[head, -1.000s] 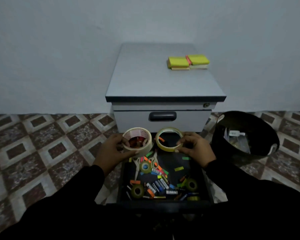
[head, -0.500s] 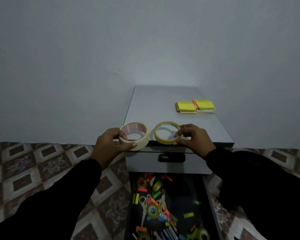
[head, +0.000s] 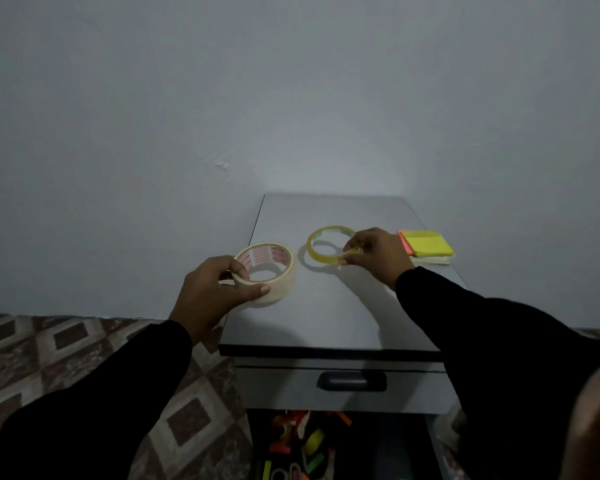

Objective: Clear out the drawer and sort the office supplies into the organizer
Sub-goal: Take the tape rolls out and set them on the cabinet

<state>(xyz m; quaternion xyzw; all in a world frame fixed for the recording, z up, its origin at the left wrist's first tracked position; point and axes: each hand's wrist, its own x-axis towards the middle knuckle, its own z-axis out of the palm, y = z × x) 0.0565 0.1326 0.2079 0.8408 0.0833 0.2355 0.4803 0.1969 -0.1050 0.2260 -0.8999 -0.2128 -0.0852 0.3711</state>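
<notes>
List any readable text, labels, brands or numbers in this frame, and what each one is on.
None can be quoted.
Wide tape roll in the left hand: red print on the inner core, too blurred to read.
Thin yellow tape ring in the right hand: no print visible.
Sticky note pads on the cabinet top: blank.
Supplies in the open drawer: too dark and small to tell.

Wide cream tape roll (head: 269,271) beside thin yellow tape ring (head: 328,252), both flat.
</notes>
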